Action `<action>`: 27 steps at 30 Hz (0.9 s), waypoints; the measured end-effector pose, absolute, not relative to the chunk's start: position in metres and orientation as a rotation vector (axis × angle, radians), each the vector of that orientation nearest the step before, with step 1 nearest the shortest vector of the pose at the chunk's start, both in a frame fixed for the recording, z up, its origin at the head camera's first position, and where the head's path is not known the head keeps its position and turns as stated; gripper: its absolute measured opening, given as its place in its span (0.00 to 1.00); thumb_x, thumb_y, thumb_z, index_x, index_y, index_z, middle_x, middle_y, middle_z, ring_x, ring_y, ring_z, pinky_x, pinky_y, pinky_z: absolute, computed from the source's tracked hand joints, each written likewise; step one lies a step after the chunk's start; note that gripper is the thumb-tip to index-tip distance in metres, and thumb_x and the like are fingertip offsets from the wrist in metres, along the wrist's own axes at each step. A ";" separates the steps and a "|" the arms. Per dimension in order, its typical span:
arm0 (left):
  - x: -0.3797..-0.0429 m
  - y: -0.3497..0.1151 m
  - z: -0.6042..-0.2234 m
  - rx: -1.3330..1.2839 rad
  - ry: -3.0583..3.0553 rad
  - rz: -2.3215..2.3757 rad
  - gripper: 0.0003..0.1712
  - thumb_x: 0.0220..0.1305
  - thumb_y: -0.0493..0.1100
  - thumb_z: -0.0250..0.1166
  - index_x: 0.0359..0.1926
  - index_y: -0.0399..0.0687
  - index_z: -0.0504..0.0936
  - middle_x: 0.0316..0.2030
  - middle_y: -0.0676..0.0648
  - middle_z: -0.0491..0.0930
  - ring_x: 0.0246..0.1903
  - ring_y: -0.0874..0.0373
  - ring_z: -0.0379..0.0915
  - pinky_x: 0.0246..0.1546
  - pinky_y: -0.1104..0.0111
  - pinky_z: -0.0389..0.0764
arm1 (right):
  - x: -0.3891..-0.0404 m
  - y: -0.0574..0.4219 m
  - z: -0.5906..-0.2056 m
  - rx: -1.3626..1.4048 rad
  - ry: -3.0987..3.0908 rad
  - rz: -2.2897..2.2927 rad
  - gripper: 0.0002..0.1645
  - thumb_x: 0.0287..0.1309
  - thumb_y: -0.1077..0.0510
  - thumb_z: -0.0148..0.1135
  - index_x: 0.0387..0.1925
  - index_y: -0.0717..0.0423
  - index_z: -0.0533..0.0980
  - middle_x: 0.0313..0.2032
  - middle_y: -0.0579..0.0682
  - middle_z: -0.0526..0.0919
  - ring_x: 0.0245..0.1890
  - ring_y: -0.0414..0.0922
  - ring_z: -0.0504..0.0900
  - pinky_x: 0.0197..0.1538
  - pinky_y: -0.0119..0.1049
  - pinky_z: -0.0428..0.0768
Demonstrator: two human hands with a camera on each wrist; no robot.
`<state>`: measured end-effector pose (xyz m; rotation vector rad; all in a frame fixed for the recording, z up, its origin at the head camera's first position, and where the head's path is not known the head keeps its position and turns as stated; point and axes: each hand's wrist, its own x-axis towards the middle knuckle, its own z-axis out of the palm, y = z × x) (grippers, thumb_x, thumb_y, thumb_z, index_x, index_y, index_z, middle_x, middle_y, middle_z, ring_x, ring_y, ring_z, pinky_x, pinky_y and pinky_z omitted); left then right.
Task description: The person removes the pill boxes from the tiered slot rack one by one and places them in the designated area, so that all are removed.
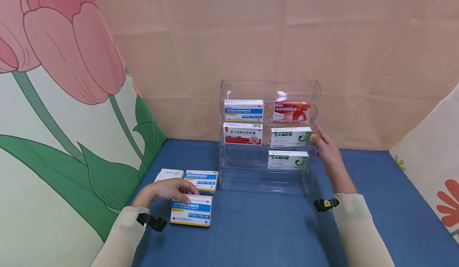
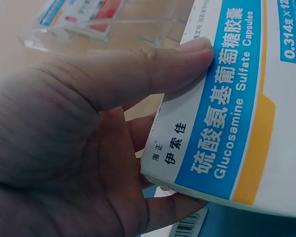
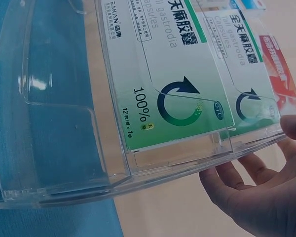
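Note:
My left hand (image 1: 166, 190) pinches a white, blue and yellow glucosamine medicine box (image 1: 191, 213), thumb on its printed front and fingers behind. The left wrist view shows the thumb lying across the edge of its blue band (image 2: 232, 74). Beyond that hand, another blue-banded box (image 1: 201, 177) and a mostly white box (image 1: 168, 174) lie on the table. At the right side of a clear acrylic tiered rack (image 1: 244, 180), my right hand (image 1: 328, 153) grips the side edge, thumb in front and fingers behind. Closest to it stands a white-green capsule box (image 1: 291, 137) on the middle tier.
The upper tier bears a blue-banded box (image 1: 244, 110) and a red box (image 1: 291, 112). A white-red box (image 1: 242, 134) stands at middle left; another white-green box (image 1: 288, 160) is below right. Blue cloth (image 1: 258, 235) covers the table before a peach backdrop (image 1: 193, 59).

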<state>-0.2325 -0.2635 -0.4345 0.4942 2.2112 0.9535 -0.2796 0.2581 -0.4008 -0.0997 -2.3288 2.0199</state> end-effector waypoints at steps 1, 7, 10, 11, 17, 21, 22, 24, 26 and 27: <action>-0.233 -0.264 -0.436 0.487 2.204 0.960 0.16 0.63 0.40 0.71 0.53 0.49 0.85 0.49 0.49 0.81 0.47 0.51 0.73 0.50 0.58 0.76 | -0.280 0.258 -0.401 -0.091 -2.323 2.024 0.37 0.76 0.41 0.47 0.78 0.22 0.45 0.81 0.45 0.40 0.80 0.58 0.43 0.71 0.68 0.57; -0.235 -0.264 -0.443 0.456 2.227 0.965 0.16 0.64 0.40 0.71 0.53 0.49 0.85 0.51 0.49 0.81 0.49 0.51 0.73 0.55 0.53 0.75 | -0.278 0.260 -0.403 -0.047 -2.296 2.039 0.36 0.78 0.42 0.45 0.78 0.24 0.45 0.81 0.46 0.39 0.78 0.59 0.48 0.71 0.67 0.58; -0.236 -0.264 -0.445 0.442 2.269 0.944 0.16 0.63 0.41 0.72 0.52 0.52 0.85 0.51 0.50 0.81 0.49 0.51 0.72 0.56 0.52 0.74 | -0.278 0.260 -0.403 -0.048 -2.302 2.030 0.36 0.77 0.42 0.46 0.78 0.23 0.45 0.81 0.46 0.40 0.79 0.59 0.48 0.71 0.67 0.58; -0.236 -0.264 -0.446 0.437 2.288 0.933 0.16 0.63 0.42 0.72 0.52 0.54 0.86 0.50 0.51 0.81 0.49 0.52 0.72 0.56 0.52 0.74 | -0.278 0.259 -0.403 -0.047 -2.303 2.030 0.36 0.77 0.42 0.46 0.78 0.23 0.45 0.81 0.46 0.40 0.79 0.59 0.47 0.71 0.67 0.58; -0.235 -0.262 -0.444 0.466 2.393 0.869 0.20 0.64 0.44 0.71 0.57 0.52 0.84 0.52 0.49 0.81 0.51 0.52 0.74 0.57 0.49 0.75 | -0.279 0.259 -0.401 -0.043 -2.299 2.055 0.36 0.79 0.46 0.44 0.79 0.29 0.43 0.81 0.46 0.37 0.79 0.60 0.45 0.71 0.68 0.56; -0.235 -0.261 -0.440 0.516 2.447 0.858 0.22 0.65 0.44 0.70 0.59 0.47 0.82 0.52 0.45 0.81 0.51 0.51 0.74 0.55 0.49 0.77 | -0.278 0.258 -0.399 -0.055 -2.303 2.052 0.37 0.78 0.47 0.45 0.80 0.31 0.43 0.81 0.47 0.38 0.79 0.60 0.44 0.71 0.68 0.56; -0.234 -0.260 -0.439 0.526 2.454 0.858 0.22 0.66 0.43 0.69 0.59 0.46 0.81 0.52 0.45 0.80 0.51 0.51 0.74 0.55 0.49 0.77 | -0.278 0.258 -0.398 -0.059 -2.305 2.047 0.37 0.78 0.46 0.45 0.80 0.31 0.43 0.81 0.47 0.39 0.79 0.60 0.44 0.71 0.68 0.56; -0.233 -0.259 -0.437 0.554 2.466 0.854 0.22 0.66 0.44 0.69 0.60 0.45 0.81 0.51 0.44 0.80 0.50 0.51 0.74 0.53 0.51 0.78 | -0.278 0.258 -0.399 -0.057 -2.310 2.038 0.38 0.78 0.45 0.46 0.79 0.30 0.43 0.81 0.47 0.39 0.79 0.60 0.43 0.71 0.68 0.56; -0.232 -0.255 -0.435 0.573 2.478 0.843 0.23 0.67 0.45 0.68 0.61 0.45 0.80 0.51 0.44 0.80 0.50 0.51 0.75 0.53 0.51 0.78 | -0.279 0.258 -0.399 -0.055 -2.309 2.038 0.38 0.78 0.45 0.46 0.79 0.30 0.43 0.81 0.47 0.39 0.79 0.60 0.43 0.71 0.68 0.56; -0.231 -0.253 -0.434 0.581 2.483 0.838 0.23 0.68 0.46 0.68 0.61 0.45 0.80 0.51 0.44 0.81 0.50 0.51 0.75 0.54 0.51 0.78 | -0.280 0.259 -0.400 -0.055 -2.310 2.037 0.38 0.78 0.44 0.46 0.79 0.29 0.43 0.81 0.46 0.39 0.79 0.60 0.44 0.71 0.68 0.56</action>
